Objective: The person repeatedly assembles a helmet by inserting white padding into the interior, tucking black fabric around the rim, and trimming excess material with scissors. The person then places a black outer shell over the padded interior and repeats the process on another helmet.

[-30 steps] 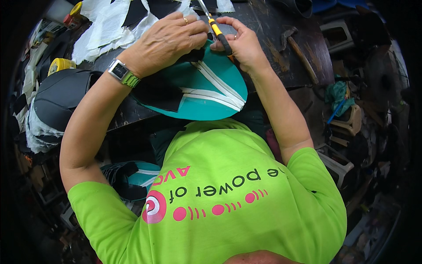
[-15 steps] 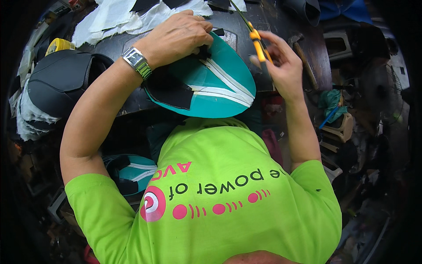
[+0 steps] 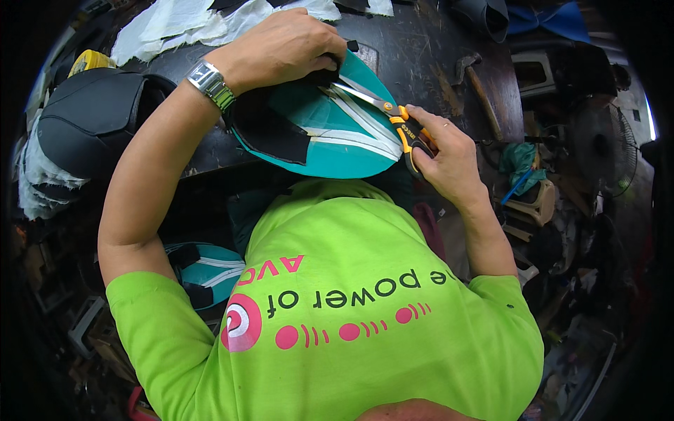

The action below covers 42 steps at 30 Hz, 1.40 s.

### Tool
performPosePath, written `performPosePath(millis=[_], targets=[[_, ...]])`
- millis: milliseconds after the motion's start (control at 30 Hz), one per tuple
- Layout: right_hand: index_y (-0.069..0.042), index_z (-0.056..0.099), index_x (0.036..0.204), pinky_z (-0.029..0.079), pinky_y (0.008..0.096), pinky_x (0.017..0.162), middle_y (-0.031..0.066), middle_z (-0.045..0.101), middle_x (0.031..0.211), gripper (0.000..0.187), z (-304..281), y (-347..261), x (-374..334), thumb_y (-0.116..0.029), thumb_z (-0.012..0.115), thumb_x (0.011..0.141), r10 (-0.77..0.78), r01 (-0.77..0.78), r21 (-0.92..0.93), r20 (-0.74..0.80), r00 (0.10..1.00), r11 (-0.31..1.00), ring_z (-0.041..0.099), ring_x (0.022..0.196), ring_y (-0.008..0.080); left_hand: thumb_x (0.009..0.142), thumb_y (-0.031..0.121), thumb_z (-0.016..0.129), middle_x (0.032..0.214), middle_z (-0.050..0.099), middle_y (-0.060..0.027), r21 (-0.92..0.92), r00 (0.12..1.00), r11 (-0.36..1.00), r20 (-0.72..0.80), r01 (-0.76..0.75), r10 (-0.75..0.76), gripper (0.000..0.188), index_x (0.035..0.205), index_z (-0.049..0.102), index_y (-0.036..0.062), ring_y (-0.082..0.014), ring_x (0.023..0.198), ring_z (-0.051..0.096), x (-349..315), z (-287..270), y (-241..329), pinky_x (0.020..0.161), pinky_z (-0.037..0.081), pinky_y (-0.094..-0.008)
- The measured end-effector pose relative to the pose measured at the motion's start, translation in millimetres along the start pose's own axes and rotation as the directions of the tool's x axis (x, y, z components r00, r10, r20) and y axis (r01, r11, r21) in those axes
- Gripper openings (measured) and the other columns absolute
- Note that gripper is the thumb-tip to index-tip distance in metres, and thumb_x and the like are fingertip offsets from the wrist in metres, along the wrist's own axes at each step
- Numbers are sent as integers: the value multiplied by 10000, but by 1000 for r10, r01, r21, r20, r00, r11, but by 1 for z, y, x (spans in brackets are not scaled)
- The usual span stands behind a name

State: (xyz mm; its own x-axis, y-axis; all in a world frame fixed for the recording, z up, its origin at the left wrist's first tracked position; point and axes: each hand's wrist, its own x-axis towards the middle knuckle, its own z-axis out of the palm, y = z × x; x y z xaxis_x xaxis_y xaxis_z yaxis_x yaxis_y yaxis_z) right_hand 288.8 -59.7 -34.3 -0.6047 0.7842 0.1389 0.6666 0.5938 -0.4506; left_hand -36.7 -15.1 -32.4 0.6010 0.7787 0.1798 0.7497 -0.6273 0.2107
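Note:
A teal oval panel (image 3: 351, 163) with white strips set in a V and black patches lies tilted at the table's near edge, in front of my chest. My left hand (image 3: 291, 49) is closed at its far edge, fingers pinched over black material there; the fingertips are partly hidden. In my right hand (image 3: 446, 151) is a pair of scissors (image 3: 404, 130) with yellow-and-black handles. Their blades are parted and reach over the panel toward my left fingers, one of them near the white strips. Whether the blades touch material I cannot tell.
A hammer (image 3: 484, 102) lies on the dark table (image 3: 421, 42) at the right. White cloth pieces (image 3: 165, 31) are piled at the back left. A black moulded piece (image 3: 91, 130) and a yellow roll (image 3: 93, 60) stand at the left. A similar teal panel (image 3: 217, 270) is below my left arm.
My right hand has lowered slightly and turned the scissors. Their blades pointed up and away; now they are opened and lie over the panel near my left hand.

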Motion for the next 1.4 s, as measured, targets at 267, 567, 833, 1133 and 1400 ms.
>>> performPosePath(millis=[267,567,833,1133,1400], targets=[[-59,636,1364,580,380,886,170,724,1190,594,0,-4,4,40,678,780,30,-28,-18,97,995,999,730,983,317,941,191,701,1116,736,-77,41,999,998,2,43,-43,170,1084,740,108,-280,972,669,6,-4,6,911,504,-385],[-85,664,1258,540,384,670,126,695,852,499,-17,-14,12,-1,717,770,-13,16,-57,40,999,998,672,728,297,917,203,668,1026,718,-133,15,995,998,82,-62,61,214,1099,697,93,-311,982,689,9,-21,10,815,544,-425],[7,644,1278,296,172,531,-54,574,682,508,-38,-24,-2,-14,846,812,265,-516,686,445,856,513,460,584,-15,804,107,806,1314,627,-138,-239,994,968,-52,79,-94,373,1137,655,35,-342,1151,658,-52,-29,74,969,559,-411],[-1,622,1286,434,185,497,11,658,686,498,18,-21,-8,-62,838,842,249,-704,659,658,710,266,584,525,46,801,125,804,1165,714,-104,-186,972,978,-195,92,-128,294,1074,726,50,-282,1084,697,-108,27,78,934,570,-379],[20,606,1277,438,176,484,44,662,726,495,8,-13,-14,-65,827,842,221,-727,670,694,685,151,592,520,61,842,92,769,1180,716,-134,-33,984,999,-173,29,-35,210,1035,720,24,-301,1149,690,-108,25,76,971,578,-380]])
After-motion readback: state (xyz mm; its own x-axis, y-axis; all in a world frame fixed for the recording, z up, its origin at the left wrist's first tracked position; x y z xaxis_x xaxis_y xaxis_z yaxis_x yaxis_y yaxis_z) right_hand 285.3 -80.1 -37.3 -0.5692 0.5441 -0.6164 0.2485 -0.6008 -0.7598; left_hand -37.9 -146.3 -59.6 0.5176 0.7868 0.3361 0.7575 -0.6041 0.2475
